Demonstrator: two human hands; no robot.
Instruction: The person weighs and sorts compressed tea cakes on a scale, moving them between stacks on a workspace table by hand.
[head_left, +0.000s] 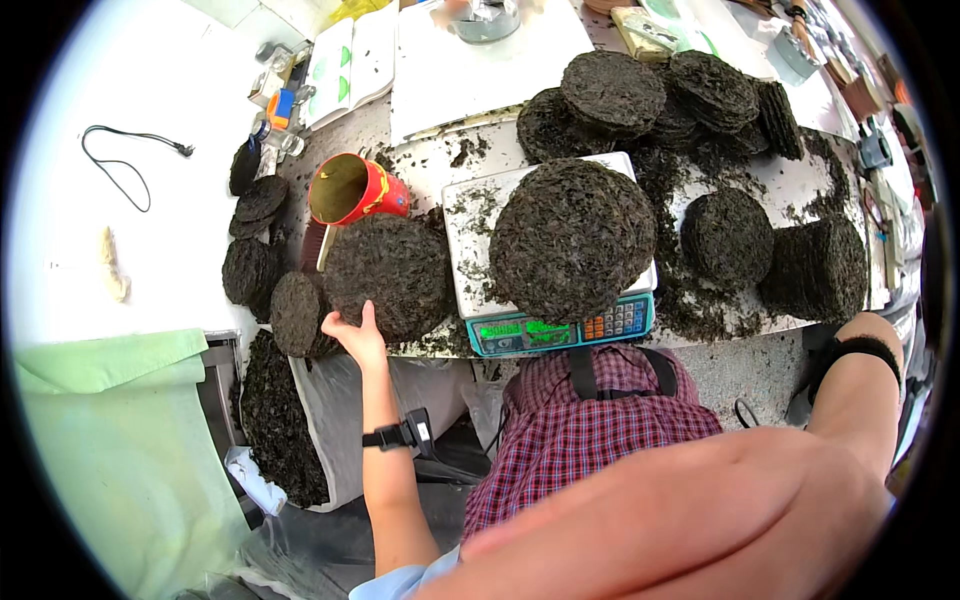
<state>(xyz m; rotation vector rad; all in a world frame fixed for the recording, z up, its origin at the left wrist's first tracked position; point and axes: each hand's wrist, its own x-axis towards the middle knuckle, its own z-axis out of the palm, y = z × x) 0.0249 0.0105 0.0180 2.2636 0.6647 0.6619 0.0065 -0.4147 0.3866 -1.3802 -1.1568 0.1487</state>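
Nearest, the person's right arm (660,500) crosses the foreground, blurred; its hand cannot be made out, nor its grip. A careless swing toward 12 o'clock could jolt the scale (560,342). Farther in, the left forearm points to about 12, banded by a strap (402,432). The left hand (354,336) looks unclenched, thumb and fingers spread, thumb over the near rim of the disc (388,275), on the bench (422,168) at 1 o'clock from it. Lifted by that rim alone, the disc might crumble; pushed toward 12, it might topple the red cup (390,193).
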